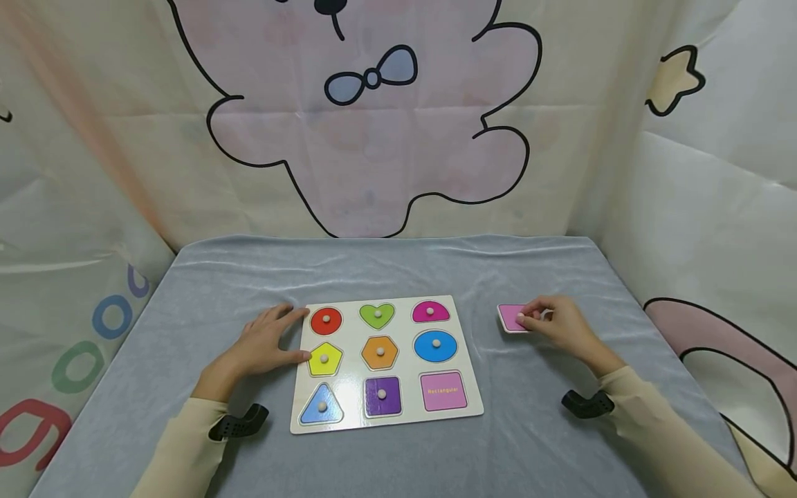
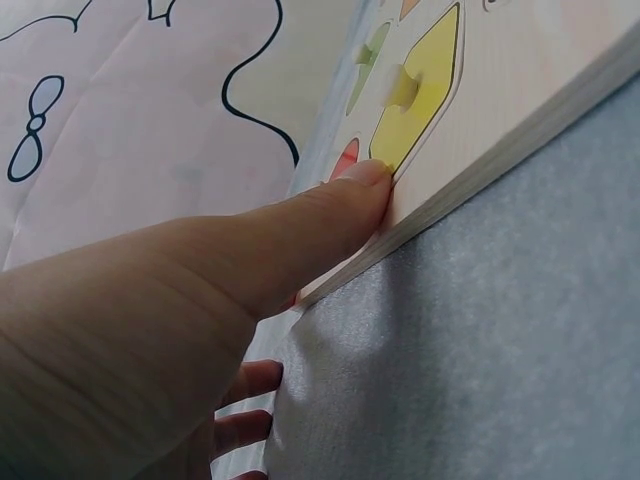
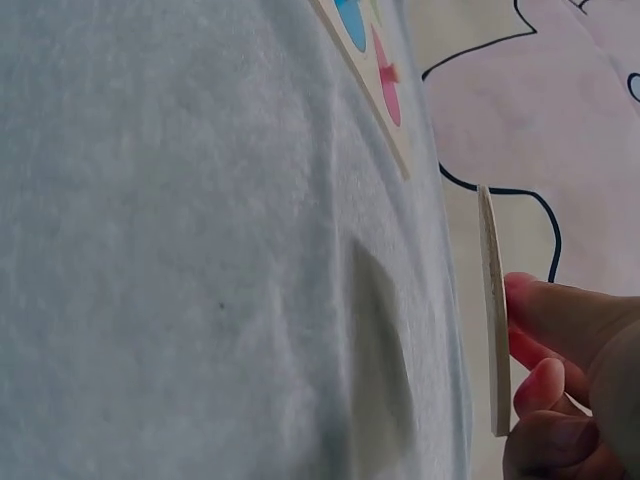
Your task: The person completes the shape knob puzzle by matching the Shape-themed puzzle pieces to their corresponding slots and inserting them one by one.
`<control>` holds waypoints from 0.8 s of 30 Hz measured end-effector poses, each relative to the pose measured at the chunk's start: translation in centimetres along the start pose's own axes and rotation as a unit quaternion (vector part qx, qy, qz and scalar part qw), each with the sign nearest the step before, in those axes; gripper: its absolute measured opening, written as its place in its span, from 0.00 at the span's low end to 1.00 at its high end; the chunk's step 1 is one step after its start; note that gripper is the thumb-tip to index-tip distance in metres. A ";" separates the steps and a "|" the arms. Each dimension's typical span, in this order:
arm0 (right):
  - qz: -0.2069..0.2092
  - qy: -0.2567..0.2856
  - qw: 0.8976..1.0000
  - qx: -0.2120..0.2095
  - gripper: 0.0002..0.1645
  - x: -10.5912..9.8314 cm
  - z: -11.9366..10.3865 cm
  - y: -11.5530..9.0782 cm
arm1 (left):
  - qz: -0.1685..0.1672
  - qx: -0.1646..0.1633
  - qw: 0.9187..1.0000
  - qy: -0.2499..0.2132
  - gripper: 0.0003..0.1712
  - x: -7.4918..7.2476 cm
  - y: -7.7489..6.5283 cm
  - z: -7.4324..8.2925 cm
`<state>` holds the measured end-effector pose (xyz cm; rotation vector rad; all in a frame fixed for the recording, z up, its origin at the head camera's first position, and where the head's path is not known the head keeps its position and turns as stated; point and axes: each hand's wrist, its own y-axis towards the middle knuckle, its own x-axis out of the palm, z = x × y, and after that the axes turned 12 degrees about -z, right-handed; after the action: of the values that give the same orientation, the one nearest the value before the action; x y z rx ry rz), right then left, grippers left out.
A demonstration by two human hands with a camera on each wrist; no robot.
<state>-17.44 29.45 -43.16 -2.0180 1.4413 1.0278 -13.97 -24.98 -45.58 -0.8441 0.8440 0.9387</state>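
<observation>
A white wooden shape-puzzle board (image 1: 398, 408) lies on the cloth, carrying knobbed pieces in several colours. At its lower right, a pink rectangular recess (image 1: 443, 391) shows the printed word "Rectangular". My left hand (image 1: 264, 342) rests at the board's left edge with fingers spread. Its thumb (image 2: 335, 215) lies straight on the top face beside the yellow pentagon piece (image 2: 428, 90), and the index fingertip touches near the upper left corner. Right of the board, my right hand (image 1: 557, 325) pinches a pink rectangle puzzle piece (image 1: 510, 317), which is raised off the cloth; the fingers cover its knob.
A grey-blue cloth (image 1: 535, 429) covers the table. Printed curtains (image 1: 573, 104) hang behind and along both sides. In the right wrist view, the piece's shadow (image 3: 380, 360) falls on the cloth. Each wrist wears a black band (image 1: 239, 422).
</observation>
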 end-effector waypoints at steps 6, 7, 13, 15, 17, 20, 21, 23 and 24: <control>-0.016 0.011 1.000 0.000 0.07 0.5 -0.9 0.0 | 0.000 -0.002 1.000 0.001 0.51 0.1 0.1 0.0; -0.020 0.013 1.000 0.001 0.07 0.6 -1.0 0.0 | 0.000 -0.002 1.000 0.001 0.51 0.1 0.1 0.0; -0.035 0.019 0.999 0.003 0.07 1.2 -1.8 0.0 | -0.001 -0.003 1.000 0.001 0.51 0.2 0.2 -0.1; -0.037 0.019 0.999 0.001 0.07 1.4 -2.1 -0.1 | -0.002 -0.004 1.000 0.002 0.51 0.2 0.2 -0.1; -0.038 0.020 0.999 -0.001 0.07 1.6 -2.4 -0.1 | -0.002 -0.004 1.000 0.001 0.51 0.2 0.2 -0.1; -0.046 0.025 0.999 -0.003 0.07 2.0 -2.7 -0.2 | -0.003 -0.004 1.000 -0.002 0.51 0.2 0.2 -0.1; -0.049 0.029 0.998 -0.006 0.07 2.1 -2.8 -0.2 | -0.003 -0.004 1.000 -0.001 0.51 0.2 0.2 -0.1; -0.053 0.039 0.998 -0.009 0.08 2.5 -2.8 -0.3 | -0.002 -0.004 1.000 0.000 0.51 0.2 0.2 -0.2; -0.055 0.043 0.998 -0.011 0.08 2.7 -2.8 -0.4 | -0.002 -0.004 1.000 0.001 0.51 0.2 0.2 -0.2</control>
<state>-15.76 25.90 -43.57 -2.1558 1.3506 0.9257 -14.16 -24.98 -45.91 -0.8528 0.8411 0.9384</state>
